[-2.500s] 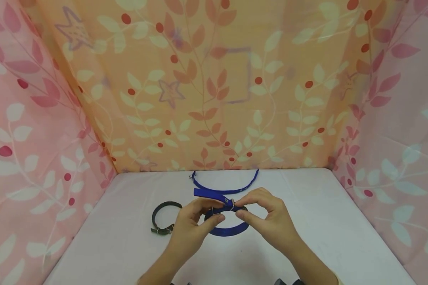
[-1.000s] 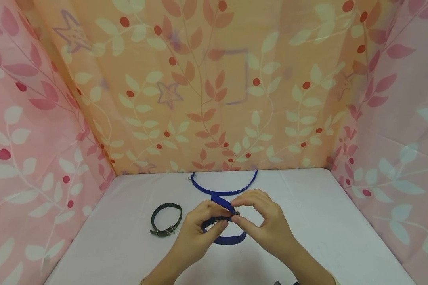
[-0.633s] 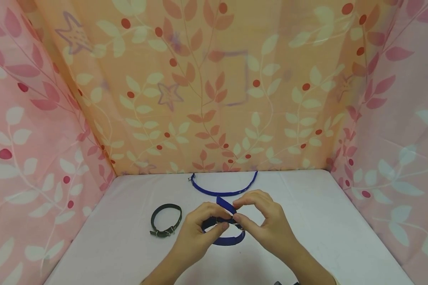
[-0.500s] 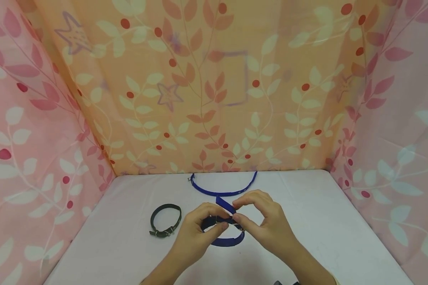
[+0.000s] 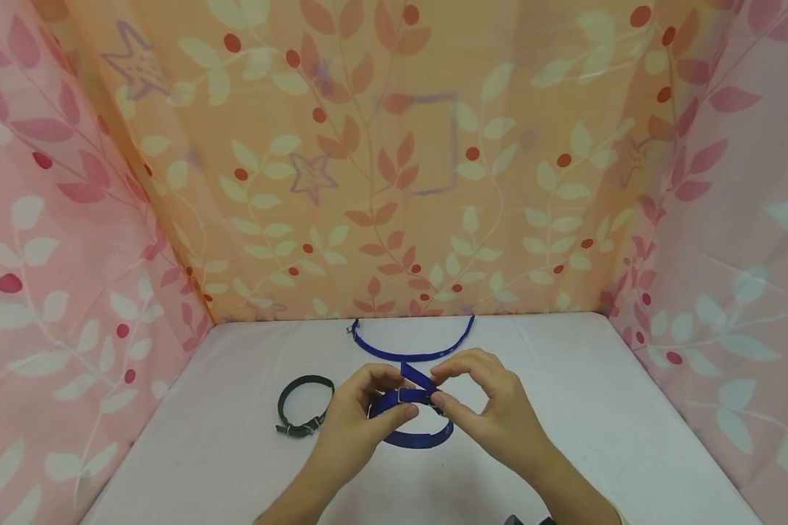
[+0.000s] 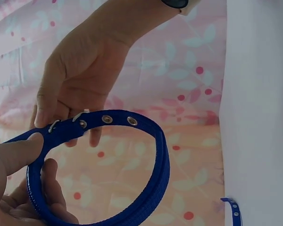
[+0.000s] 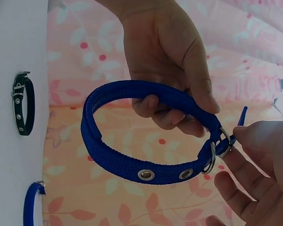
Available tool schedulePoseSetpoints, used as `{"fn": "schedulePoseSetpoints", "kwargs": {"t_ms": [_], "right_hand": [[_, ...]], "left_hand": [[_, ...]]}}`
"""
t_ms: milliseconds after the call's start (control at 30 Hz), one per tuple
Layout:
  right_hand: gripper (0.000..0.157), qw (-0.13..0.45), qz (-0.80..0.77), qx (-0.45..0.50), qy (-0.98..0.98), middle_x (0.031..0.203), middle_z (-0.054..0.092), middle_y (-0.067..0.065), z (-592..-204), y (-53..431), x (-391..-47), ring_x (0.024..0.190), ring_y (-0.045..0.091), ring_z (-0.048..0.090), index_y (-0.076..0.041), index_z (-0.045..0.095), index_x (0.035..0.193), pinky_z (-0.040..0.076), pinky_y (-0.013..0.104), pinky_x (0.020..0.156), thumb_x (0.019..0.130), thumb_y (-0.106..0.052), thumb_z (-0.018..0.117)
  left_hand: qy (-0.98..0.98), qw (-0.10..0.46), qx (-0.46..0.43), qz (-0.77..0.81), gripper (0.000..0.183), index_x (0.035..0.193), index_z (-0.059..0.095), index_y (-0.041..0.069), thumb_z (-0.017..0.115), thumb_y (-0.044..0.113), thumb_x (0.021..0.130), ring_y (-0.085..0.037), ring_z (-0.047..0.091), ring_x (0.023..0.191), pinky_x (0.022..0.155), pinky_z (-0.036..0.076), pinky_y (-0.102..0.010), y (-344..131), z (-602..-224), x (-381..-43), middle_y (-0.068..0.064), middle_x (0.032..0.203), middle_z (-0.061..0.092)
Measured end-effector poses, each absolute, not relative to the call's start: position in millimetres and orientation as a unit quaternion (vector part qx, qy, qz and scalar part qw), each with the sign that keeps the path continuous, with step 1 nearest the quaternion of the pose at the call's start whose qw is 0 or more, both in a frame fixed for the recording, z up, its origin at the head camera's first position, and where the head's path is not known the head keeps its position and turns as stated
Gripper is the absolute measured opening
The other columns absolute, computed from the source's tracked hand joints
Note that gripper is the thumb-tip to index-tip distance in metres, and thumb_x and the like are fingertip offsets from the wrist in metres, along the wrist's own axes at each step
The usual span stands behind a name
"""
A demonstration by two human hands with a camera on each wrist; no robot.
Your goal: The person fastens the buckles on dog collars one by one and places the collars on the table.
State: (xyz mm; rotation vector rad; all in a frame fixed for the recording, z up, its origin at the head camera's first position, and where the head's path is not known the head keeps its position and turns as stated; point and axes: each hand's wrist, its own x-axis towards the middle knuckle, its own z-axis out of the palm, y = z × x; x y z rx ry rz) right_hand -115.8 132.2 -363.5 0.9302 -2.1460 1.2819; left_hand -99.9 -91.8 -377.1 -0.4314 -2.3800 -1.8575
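A blue pet collar (image 5: pixel 417 440) is held up in a loop, its strap running through a metal buckle (image 7: pixel 225 136). Metal eyelets (image 7: pixel 146 174) and a D-ring (image 7: pixel 209 157) show on the band. My left hand (image 5: pixel 354 415) grips the band beside the buckle, thumb on one face and fingers behind it. Thumb and index finger of my right hand (image 5: pixel 492 405) pinch the collar at the buckle. The strap's free end (image 5: pixel 417 375) sticks up between the hands. Fingertips partly cover the buckle in the head view.
A dark buckled collar (image 5: pixel 306 378) lies on the white table (image 5: pixel 190 452) to the left. Another blue collar (image 5: pixel 412 357) lies unfastened in a curve near the back edge. Patterned curtains (image 5: pixel 381 182) stand around the table's back and sides.
The collar's free end, earlier longer and pointing left, now shows shorter and further right. My left fingers have shifted back, uncovering the upper band. Both hands keep hold of the collar.
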Motion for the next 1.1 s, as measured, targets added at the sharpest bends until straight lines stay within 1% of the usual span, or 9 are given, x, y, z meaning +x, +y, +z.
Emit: {"fn": "schedulePoseSetpoints", "kwargs": {"t_ms": [133, 233, 367, 500, 700, 833, 1100], "right_hand": [[0.028, 0.215, 0.48, 0.333, -0.783, 0.11, 0.071, -0.011, -363.6, 133.2, -116.2, 0.11, 0.012, 0.064, -0.02, 0.071, 0.113, 0.052, 0.027, 0.098, 0.09, -0.008, 0.079], [0.025, 0.205, 0.488, 0.331, -0.781, 0.11, 0.071, -0.011, -363.7, 134.3, -116.7, 0.11, 0.011, 0.065, -0.022, 0.071, 0.114, 0.052, 0.029, 0.099, 0.093, -0.008, 0.075], [0.028, 0.215, 0.491, 0.354, -0.766, 0.108, 0.072, -0.01, -364.1, 135.8, -119.3, 0.108, 0.012, 0.065, -0.024, 0.072, 0.113, 0.053, 0.027, 0.097, 0.094, -0.003, 0.072], [0.032, 0.236, 0.488, 0.389, -0.745, 0.105, 0.073, -0.008, -365.1, 136.3, -122.0, 0.104, 0.013, 0.065, -0.023, 0.074, 0.111, 0.052, 0.025, 0.094, 0.091, 0.002, 0.073], [0.036, 0.262, 0.469, 0.413, -0.735, 0.103, 0.073, -0.009, -365.3, 134.9, -122.3, 0.103, 0.013, 0.064, -0.022, 0.075, 0.111, 0.048, 0.025, 0.094, 0.083, -0.002, 0.084], [0.039, 0.283, 0.456, 0.414, -0.735, 0.102, 0.074, -0.008, -365.0, 134.5, -123.5, 0.102, 0.013, 0.065, -0.022, 0.076, 0.111, 0.047, 0.025, 0.095, 0.079, -0.001, 0.086], [0.04, 0.284, 0.448, 0.395, -0.75, 0.101, 0.074, -0.01, -364.3, 139.1, -127.3, 0.1, 0.011, 0.065, -0.023, 0.077, 0.111, 0.049, 0.024, 0.092, 0.079, -0.001, 0.085]], "left_hand": [[-0.761, 0.026, -0.141, -0.633, 0.041, 0.119, 0.064, 0.014, 0.085, 0.025, 0.086, -0.022, 0.068, 0.102, 0.09, 0.058, -0.025, -92.9, -375.5, -100.0, 0.0, 0.11, 0.07], [-0.754, 0.018, -0.139, -0.642, 0.042, 0.117, 0.063, 0.012, 0.086, 0.025, 0.084, -0.022, 0.07, 0.1, 0.09, 0.058, -0.026, -91.9, -375.2, -99.5, -0.002, 0.108, 0.072], [-0.755, 0.015, -0.133, -0.642, 0.039, 0.112, 0.065, 0.016, 0.088, 0.028, 0.083, -0.022, 0.071, 0.098, 0.089, 0.058, -0.025, -90.6, -375.0, -98.6, -0.001, 0.106, 0.073], [-0.755, 0.013, -0.135, -0.641, 0.034, 0.109, 0.067, 0.016, 0.088, 0.026, 0.083, -0.021, 0.072, 0.096, 0.088, 0.059, -0.025, -90.0, -374.7, -98.2, -0.001, 0.104, 0.074], [-0.755, 0.013, -0.151, -0.638, 0.029, 0.106, 0.071, 0.018, 0.087, 0.026, 0.083, -0.021, 0.073, 0.095, 0.086, 0.06, -0.027, -90.3, -375.4, -97.7, -0.001, 0.103, 0.074], [-0.759, 0.019, -0.155, -0.633, 0.028, 0.108, 0.071, 0.02, 0.085, 0.027, 0.085, -0.02, 0.073, 0.095, 0.087, 0.059, -0.026, -90.5, -375.2, -97.4, 0.001, 0.104, 0.074], [-0.749, 0.04, -0.142, -0.646, 0.025, 0.106, 0.074, 0.02, 0.086, 0.018, 0.084, -0.02, 0.075, 0.094, 0.084, 0.06, -0.027, -89.3, -374.9, -97.2, 0.001, 0.103, 0.076]]}}
